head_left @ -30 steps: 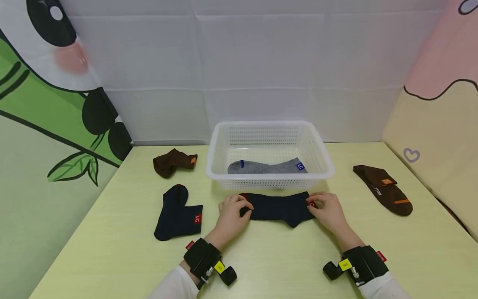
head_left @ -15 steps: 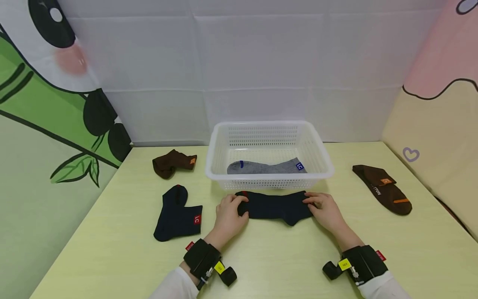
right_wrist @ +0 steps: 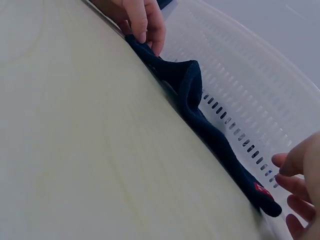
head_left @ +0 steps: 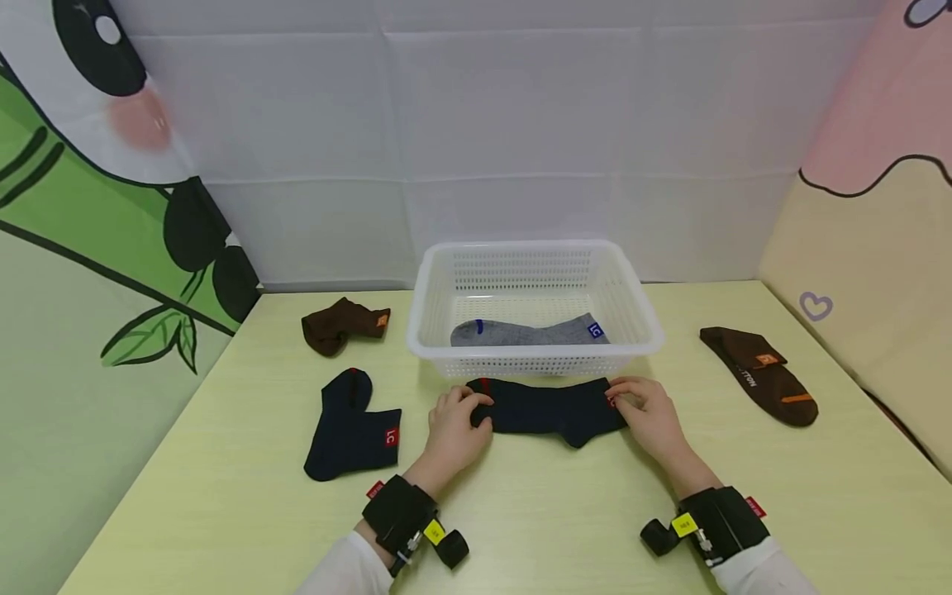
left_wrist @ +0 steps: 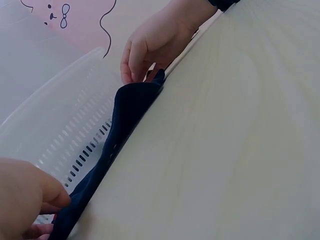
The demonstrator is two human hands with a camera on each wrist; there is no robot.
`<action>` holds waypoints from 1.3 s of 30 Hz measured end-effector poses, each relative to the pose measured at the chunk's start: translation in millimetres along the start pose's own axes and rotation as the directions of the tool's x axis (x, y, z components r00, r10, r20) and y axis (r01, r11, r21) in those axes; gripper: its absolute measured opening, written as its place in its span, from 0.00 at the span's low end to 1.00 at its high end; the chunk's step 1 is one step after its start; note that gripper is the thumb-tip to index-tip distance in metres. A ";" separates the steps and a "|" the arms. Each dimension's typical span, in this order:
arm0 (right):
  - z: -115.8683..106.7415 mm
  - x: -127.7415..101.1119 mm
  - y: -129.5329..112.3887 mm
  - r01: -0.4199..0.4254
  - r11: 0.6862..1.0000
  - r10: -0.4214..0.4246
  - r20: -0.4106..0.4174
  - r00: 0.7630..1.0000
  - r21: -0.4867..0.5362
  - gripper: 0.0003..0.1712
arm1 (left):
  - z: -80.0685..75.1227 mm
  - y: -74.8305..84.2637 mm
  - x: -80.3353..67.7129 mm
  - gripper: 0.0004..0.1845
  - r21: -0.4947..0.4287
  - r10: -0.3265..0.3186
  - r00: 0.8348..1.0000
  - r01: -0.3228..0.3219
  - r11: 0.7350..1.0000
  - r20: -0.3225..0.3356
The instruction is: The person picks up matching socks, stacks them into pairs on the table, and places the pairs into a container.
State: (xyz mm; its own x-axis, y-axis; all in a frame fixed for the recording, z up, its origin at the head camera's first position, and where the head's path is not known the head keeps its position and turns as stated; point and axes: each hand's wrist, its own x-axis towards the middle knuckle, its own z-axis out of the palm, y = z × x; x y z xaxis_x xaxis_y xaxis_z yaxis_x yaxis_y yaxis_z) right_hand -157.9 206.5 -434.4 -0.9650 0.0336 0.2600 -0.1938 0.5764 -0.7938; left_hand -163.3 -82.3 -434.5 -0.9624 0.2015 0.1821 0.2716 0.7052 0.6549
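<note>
A navy sock (head_left: pixel 546 407) lies flat and lengthwise on the pale green table, just in front of a white plastic basket (head_left: pixel 535 361). My left hand (head_left: pixel 454 421) pinches its left end. My right hand (head_left: pixel 643 411) pinches the right end, by a small red label. In the left wrist view the navy sock (left_wrist: pixel 127 107) runs along the basket wall (left_wrist: pixel 50 120) toward the right hand (left_wrist: pixel 155 42). In the right wrist view the navy sock (right_wrist: pixel 200 110) stretches away to the left hand (right_wrist: pixel 140 17). A grey sock (head_left: pixel 531 333) lies inside the basket.
A second navy sock (head_left: pixel 353 426) with a red label lies left of my left hand. A crumpled brown sock (head_left: pixel 342 321) sits at the back left. A flat brown sock (head_left: pixel 762 376) lies at the right. Fabric walls close in the table behind and at both sides.
Both hands have shifted the navy sock slightly toward the basket and drawn its ends a little further apart. The other socks have not moved.
</note>
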 end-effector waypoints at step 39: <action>0.4 -1.4 -1.7 -0.091 0.996 0.091 0.001 0.996 -0.016 0.09 | -145.9 -41.6 -9.8 0.45 0.487 -0.444 0.827 0.247 0.838 0.345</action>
State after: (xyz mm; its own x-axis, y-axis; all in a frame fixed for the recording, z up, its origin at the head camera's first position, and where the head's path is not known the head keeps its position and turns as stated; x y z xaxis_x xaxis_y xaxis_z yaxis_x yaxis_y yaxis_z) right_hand -156.3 205.1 -433.5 -0.9790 0.0850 0.1855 -0.1018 0.5843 -0.8051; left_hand -165.8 -212.8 -356.5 -0.9153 0.0876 -0.3931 -0.0084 0.9717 0.2360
